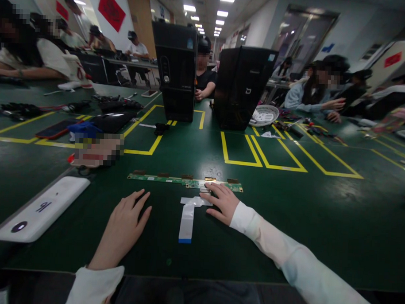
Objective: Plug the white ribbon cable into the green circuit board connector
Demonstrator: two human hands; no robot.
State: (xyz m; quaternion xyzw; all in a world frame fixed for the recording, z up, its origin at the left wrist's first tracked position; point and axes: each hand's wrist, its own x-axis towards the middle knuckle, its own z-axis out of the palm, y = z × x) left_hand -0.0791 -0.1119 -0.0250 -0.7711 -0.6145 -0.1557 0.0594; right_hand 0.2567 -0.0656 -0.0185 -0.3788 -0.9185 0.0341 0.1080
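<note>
A long narrow green circuit board lies across the dark green table in front of me. A white flat ribbon cable with a blue end runs from the board toward me. My right hand rests flat at the cable's upper end, fingers spread and touching the board's edge and the cable's connector. My left hand lies open on the table to the left of the cable, holding nothing. Both arms wear white sleeves.
A white oblong device lies at the left. Two black computer towers stand behind yellow floor-tape boxes. A white basket, phones, cables and tools lie farther back. Other people sit around the table.
</note>
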